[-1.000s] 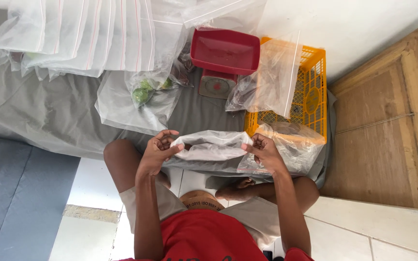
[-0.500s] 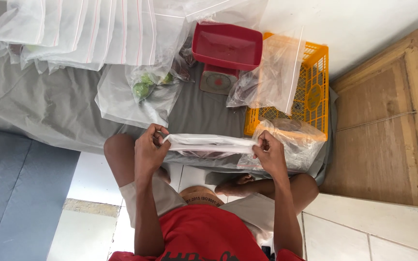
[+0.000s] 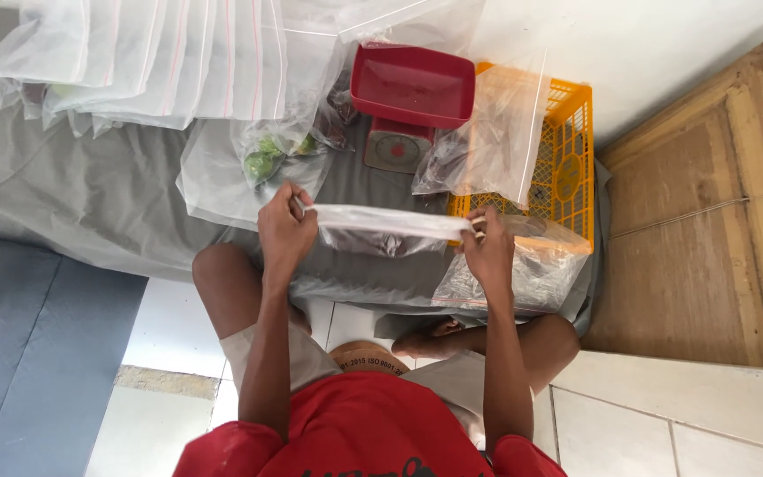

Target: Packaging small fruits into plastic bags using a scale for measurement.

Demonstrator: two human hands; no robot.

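Both hands pinch the soft, light plastic bag (image 3: 388, 226): left hand (image 3: 286, 231) at nine o'clock, right hand (image 3: 490, 250) at three, fingers clamped on its slippery top edge.

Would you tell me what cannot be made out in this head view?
- Contents of the clear bag between left hand and right hand: dark, blurred by plastic.
- Scale dial: too small.
- Orange crate interior: covered by bags.

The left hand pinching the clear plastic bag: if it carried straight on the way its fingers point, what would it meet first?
Probably the clear bag of green fruit lying just beyond the left hand, though depth is hard to judge from above.
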